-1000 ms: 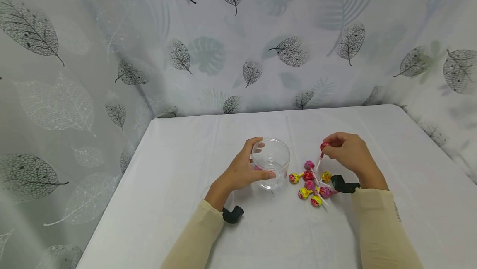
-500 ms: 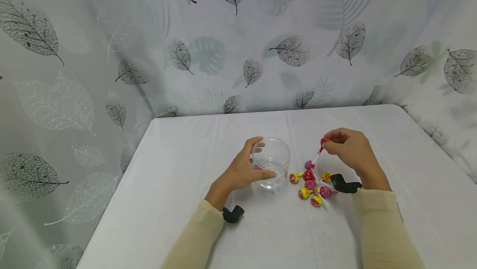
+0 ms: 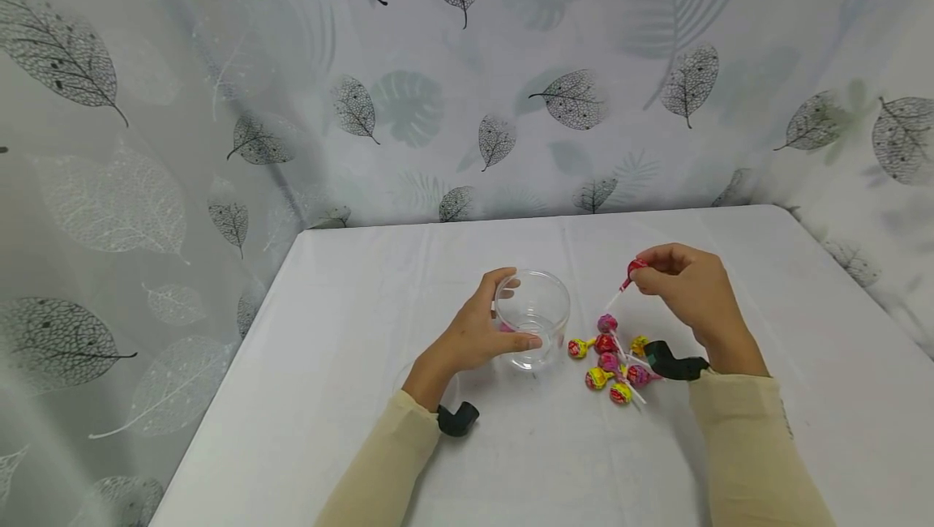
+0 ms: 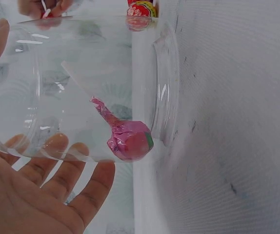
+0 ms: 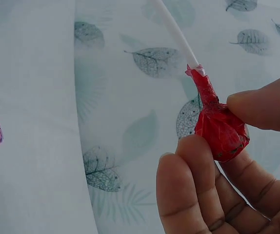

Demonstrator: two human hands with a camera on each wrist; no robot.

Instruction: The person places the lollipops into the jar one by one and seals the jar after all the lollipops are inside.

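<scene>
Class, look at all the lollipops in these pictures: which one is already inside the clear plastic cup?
The pink-wrapped lollipop lying at the bottom of the clear cup. The red one is pinched in the right hand; the rest lie piled on the table.

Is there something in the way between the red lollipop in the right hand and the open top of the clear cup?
Nothing visible stands between them. The right hand pinches the red lollipop in the air, right of the clear cup. The cup's mouth is uncovered; the left hand grips only its far side. The lollipop pile lies lower, on the table.
</scene>
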